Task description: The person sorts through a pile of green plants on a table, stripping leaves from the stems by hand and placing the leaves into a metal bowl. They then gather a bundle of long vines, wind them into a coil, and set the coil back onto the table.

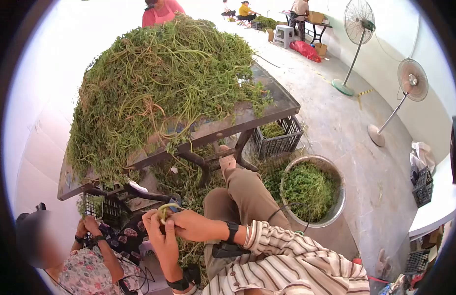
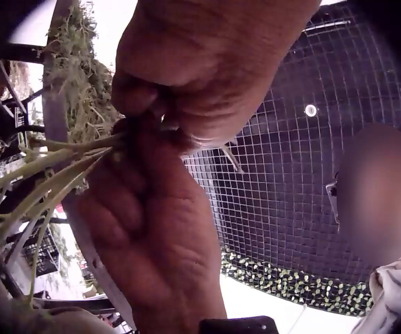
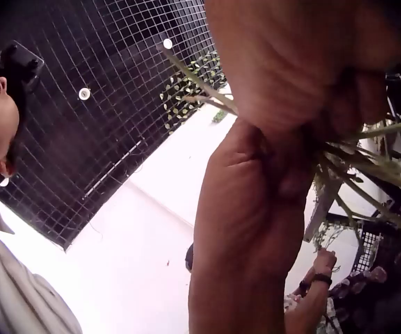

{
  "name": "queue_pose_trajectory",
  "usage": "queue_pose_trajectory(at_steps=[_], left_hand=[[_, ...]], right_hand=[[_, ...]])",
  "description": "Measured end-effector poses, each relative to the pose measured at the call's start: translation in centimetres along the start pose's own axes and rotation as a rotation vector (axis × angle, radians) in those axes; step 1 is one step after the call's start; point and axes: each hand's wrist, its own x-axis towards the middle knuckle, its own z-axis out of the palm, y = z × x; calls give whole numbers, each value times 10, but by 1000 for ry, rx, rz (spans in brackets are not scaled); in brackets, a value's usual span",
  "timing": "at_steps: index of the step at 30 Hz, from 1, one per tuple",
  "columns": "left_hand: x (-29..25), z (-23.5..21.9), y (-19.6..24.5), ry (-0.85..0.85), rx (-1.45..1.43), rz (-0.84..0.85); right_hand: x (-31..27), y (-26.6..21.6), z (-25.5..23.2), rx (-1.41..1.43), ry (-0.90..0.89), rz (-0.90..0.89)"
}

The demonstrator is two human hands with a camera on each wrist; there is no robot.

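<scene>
In the head view my left hand [image 1: 163, 241] and right hand [image 1: 201, 226] meet low in front of my lap. Between them is a small bundle of green plant stems [image 1: 164, 210]. Thumb and fingers of the left hand grip the stems [image 2: 44, 181], whose long ends fan out to one side in the left wrist view. Right-hand fingers [image 2: 141, 97] pinch the bundle close beside the left ones, hiding the spot where they hold it. Cut-looking stem ends [image 3: 199, 83] poke out past the hands on the other side in the right wrist view.
A large heap of leafy green stems [image 1: 164, 78] covers most of the table [image 1: 282, 105] ahead. On the floor to the right stands a metal basin [image 1: 343, 191] of greens, near a black crate [image 1: 277, 145]. Another person [image 1: 98, 265] sits close at left. Two fans [image 1: 358, 22] stand farther right.
</scene>
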Motion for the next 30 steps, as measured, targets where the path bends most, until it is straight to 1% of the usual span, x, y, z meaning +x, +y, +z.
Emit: queue_pose_trajectory(at_steps=[1, 2, 3, 4, 5, 6, 7, 8, 9, 10, 11, 12, 13, 15, 17, 19, 20, 21, 23, 25, 26, 27, 29, 30], left_hand=[[-1, 3, 1, 33, 10, 12], [-1, 6, 2, 64, 19, 22], [-1, 6, 2, 62, 18, 23], [-1, 6, 3, 87, 38, 20], [-1, 7, 3, 112, 58, 17], [-2, 6, 2, 109, 57, 18], [-2, 5, 1, 124, 32, -53], [-3, 4, -1, 140, 8, -126], [-4, 3, -5, 143, 7, -129], [-5, 2, -11, 151, -3, -134], [-5, 2, -16, 157, -16, -140], [-4, 3, -18, 155, -20, -143], [-4, 4, -19, 165, -55, -153], [-4, 6, -23, 155, -91, -179], [-3, 8, -26, 183, -96, -188], [-3, 11, -29, 175, -87, -194], [-3, 11, -28, 171, -92, -192], [-4, 10, -28, 169, -91, -191], [-6, 8, -32, 153, -58, -200], [-7, 9, -37, 136, -54, -192], [-8, 9, -36, 128, -51, -195], [-8, 9, -34, 125, -50, -206], [-8, 11, -35, 124, -50, -217], [-8, 10, -37, 124, -58, -209]], right_hand=[[0, -4, -5, -3, 2, -5], [-2, -8, -14, 53, 129, -30], [-4, -13, -25, 112, 256, -52], [-5, -14, -39, 57, 287, -3], [-14, -17, -59, -232, 256, 193], [-20, -2, -75, -289, 414, 94], [-36, -14, -99, -507, 536, 38], [-54, 1, -123, -590, 641, -27], [-75, 6, -152, -532, 699, 105], [-94, 14, -180, -1001, 868, 1], [-115, 9, -196, -592, 1056, 250], [-138, 9, -212, -116, 1224, 224], [-163, 13, -228, 372, 1349, 189], [-228, 48, -245, 458, 1455, 224], [-300, 90, -229, 478, 1739, 435], [-386, 132, -188, 533, 1801, 573], [-428, 155, -168, 690, 1923, 655], [-461, 167, -143, 859, 2038, 742], [-490, 165, -100, 995, 2173, 734], [-515, 170, -64, 975, 2137, 821], [-524, 176, -54, 1031, 2130, 813], [-538, 189, -46, 1044, 2064, 717], [-506, 183, -66, 1029, 1948, 769], [-502, 190, -83, 979, 1667, 736]])
